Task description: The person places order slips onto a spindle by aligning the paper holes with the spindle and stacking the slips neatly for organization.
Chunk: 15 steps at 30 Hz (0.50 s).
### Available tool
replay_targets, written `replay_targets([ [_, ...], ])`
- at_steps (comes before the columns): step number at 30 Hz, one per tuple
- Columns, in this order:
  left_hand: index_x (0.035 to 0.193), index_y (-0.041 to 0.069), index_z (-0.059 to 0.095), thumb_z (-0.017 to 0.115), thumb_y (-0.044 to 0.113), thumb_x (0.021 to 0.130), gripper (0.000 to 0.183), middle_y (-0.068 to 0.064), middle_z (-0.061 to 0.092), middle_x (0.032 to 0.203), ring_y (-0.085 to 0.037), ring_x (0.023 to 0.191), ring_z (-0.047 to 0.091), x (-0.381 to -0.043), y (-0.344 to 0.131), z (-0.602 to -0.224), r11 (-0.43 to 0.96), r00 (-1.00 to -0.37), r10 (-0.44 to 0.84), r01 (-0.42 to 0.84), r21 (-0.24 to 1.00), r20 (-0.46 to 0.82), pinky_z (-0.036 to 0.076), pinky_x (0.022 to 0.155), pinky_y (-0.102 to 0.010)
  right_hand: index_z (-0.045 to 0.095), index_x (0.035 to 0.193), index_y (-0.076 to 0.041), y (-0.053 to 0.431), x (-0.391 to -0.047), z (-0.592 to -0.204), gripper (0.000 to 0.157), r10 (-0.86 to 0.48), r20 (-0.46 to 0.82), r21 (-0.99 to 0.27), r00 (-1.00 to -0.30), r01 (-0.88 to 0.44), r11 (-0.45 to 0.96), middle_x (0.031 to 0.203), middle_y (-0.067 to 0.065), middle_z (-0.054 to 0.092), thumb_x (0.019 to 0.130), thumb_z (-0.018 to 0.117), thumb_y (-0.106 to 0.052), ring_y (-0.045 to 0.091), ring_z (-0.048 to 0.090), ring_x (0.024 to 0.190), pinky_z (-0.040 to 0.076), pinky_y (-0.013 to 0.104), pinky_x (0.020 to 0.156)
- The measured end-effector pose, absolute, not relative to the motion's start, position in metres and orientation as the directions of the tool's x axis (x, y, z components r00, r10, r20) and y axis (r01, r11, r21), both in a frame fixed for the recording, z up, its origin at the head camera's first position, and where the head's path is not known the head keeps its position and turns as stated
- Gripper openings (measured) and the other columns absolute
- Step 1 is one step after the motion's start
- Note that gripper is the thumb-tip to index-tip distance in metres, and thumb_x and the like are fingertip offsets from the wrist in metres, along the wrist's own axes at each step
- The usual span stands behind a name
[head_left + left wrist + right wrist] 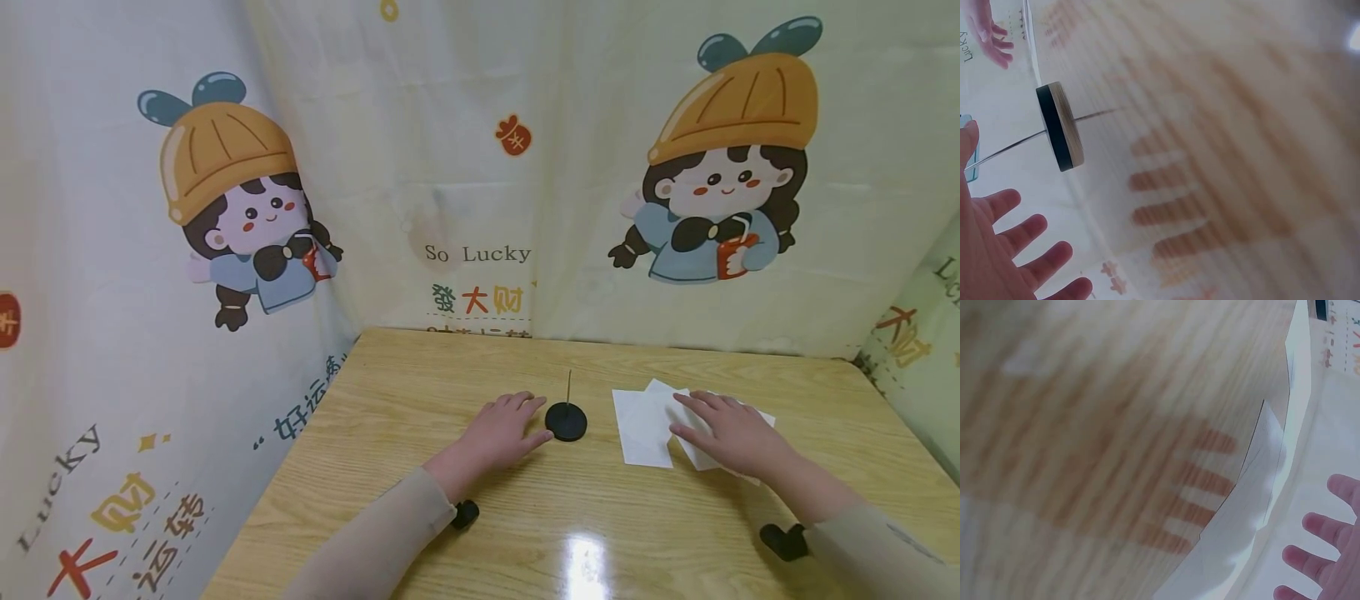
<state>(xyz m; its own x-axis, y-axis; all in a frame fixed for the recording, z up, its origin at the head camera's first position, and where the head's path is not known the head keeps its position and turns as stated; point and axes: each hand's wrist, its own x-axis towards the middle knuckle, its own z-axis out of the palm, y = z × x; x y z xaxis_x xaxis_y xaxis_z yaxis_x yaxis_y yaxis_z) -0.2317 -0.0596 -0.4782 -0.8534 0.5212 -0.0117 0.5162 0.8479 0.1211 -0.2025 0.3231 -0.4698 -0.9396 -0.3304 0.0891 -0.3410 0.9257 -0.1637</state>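
A round black base [566,422] with a thin upright metal rod [569,387] stands on the table, near its middle. My left hand [504,429] is just left of this base, fingers spread and holding nothing. In the left wrist view the base [1060,126] shows a dark edge, and the fingers [1047,265] are apart from it. Several white paper sheets [643,429] lie overlapping to the right of the base. Over the right part of them hovers my right hand [731,429], its fingers [1319,531] loosely extended with nothing between them.
The wooden table [525,521] has a glossy surface that reflects the hands. A printed curtain [465,192] hangs behind it and along both sides. Black wrist-worn pieces sit under the left sleeve [390,533] and the right sleeve [877,550].
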Motion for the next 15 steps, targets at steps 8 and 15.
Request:
replay_targets([
  [8, 0.156, 0.030, 0.030, 0.033, 0.067, 0.098, 0.069, 0.001, 0.036, 0.156, -0.023, 0.141, 0.036, -0.235, -0.054, -0.477, 0.852, -0.857, 0.514, 0.506, 0.134, -0.038, 0.035, 0.110, -0.047, 0.048, 0.145, -0.006, 0.318, -0.212, -0.467, 0.074, -0.302, 0.054, -0.155, -0.952, -0.307, 0.939, 0.139, 0.028, 0.049, 0.096, 0.049, -0.062, 0.054, 0.045, 0.124, 0.034, 0.071, 0.093],
  [15, 0.155, 0.029, 0.032, 0.034, 0.066, 0.099, 0.068, 0.000, 0.037, 0.155, -0.024, 0.140, 0.037, -0.241, -0.052, -0.479, 0.856, -0.860, 0.509, 0.499, 0.139, -0.045, 0.036, 0.109, -0.046, 0.051, 0.142, -0.003, 0.319, -0.217, -0.465, 0.072, -0.294, 0.053, -0.158, -0.954, -0.299, 0.941, 0.134, 0.029, 0.052, 0.097, 0.051, -0.058, 0.054, 0.047, 0.119, 0.038, 0.070, 0.089],
])
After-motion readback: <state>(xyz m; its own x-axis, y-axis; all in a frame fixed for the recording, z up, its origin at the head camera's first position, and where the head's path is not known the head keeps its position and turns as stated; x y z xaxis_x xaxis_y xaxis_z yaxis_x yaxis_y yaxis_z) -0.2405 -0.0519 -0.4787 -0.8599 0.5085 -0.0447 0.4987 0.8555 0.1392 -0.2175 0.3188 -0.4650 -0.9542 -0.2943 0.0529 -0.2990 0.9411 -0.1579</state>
